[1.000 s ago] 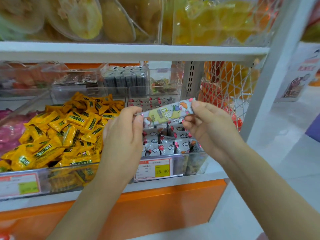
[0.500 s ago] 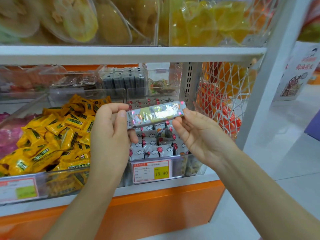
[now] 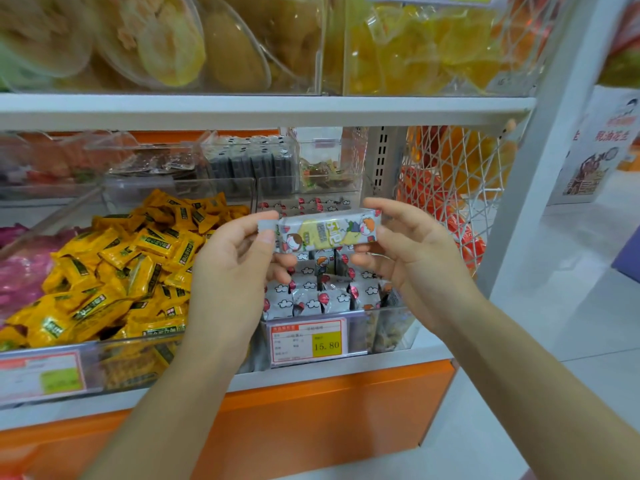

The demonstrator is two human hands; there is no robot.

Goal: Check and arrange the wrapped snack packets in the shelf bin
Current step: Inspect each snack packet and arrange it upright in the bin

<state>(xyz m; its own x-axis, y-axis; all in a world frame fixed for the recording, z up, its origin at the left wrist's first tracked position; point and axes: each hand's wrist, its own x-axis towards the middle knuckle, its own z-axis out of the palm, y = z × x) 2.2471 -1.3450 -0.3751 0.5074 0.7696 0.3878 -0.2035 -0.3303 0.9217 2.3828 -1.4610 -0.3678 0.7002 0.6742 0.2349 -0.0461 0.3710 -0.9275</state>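
A long wrapped snack packet (image 3: 325, 232), silver with a yellow cartoon print, is held level above the clear shelf bin (image 3: 377, 332). My left hand (image 3: 239, 268) pinches its left end between thumb and fingers. My right hand (image 3: 412, 251) pinches its right end. In the bin below stand several more grey packets (image 3: 311, 299) with white clouds and red dots, packed upright in rows. A price tag (image 3: 308, 339) reading 15.80 is fixed to the bin's front wall.
A bin of yellow wrapped sweets (image 3: 114, 268) sits to the left, pink ones (image 3: 20, 275) further left. Smaller clear boxes (image 3: 249, 161) stand behind. A white shelf board (image 3: 263, 109) hangs overhead. A white net basket (image 3: 450, 181) and shelf post (image 3: 540, 154) are at right.
The packet has been turned in my hands: its shiny plain side faced me half a second ago, and now the printed cartoon side faces me again. Both hands stayed above the bin.
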